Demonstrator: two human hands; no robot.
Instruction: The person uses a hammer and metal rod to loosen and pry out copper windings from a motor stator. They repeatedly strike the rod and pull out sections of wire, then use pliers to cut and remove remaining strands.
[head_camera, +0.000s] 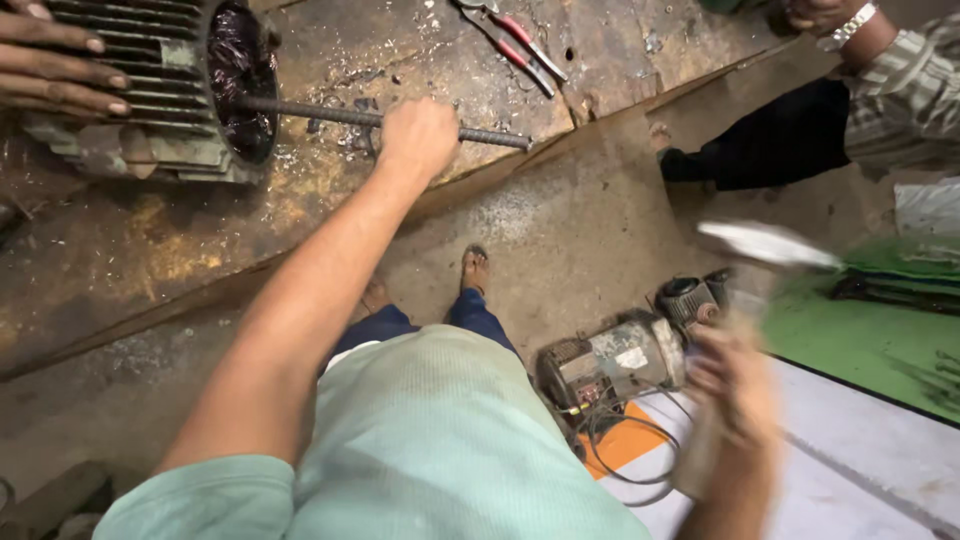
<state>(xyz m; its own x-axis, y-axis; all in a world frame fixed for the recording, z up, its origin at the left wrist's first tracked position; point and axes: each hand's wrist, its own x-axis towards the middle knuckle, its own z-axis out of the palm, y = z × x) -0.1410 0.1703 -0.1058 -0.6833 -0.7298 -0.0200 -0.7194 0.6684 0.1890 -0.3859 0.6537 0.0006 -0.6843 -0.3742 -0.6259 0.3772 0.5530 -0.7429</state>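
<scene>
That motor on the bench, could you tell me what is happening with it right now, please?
The person's left hand grips a ribbed steel rod whose far end sits in the open end of the finned motor on the worn bench. Their right hand, blurred, holds a hammer raised. Another person's hand rests on the motor's fins. Pliers lie farther along the bench.

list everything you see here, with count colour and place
motor: 1, grey-green, ribbed, on bench top left
rod: 1, dark, ribbed, runs from the motor's open end across bench
pliers: 1, red handles, bench top centre
small motor: 1, grey, on floor lower right, with cables
hammer: 1, blurred, head silvery, raised at right
co-worker's hand: 1, resting on motor, top left
seated person: 1, striped sleeve, dark trousers, top right
left hand: gripping rod
right hand: blurred, holding hammer handle
</scene>
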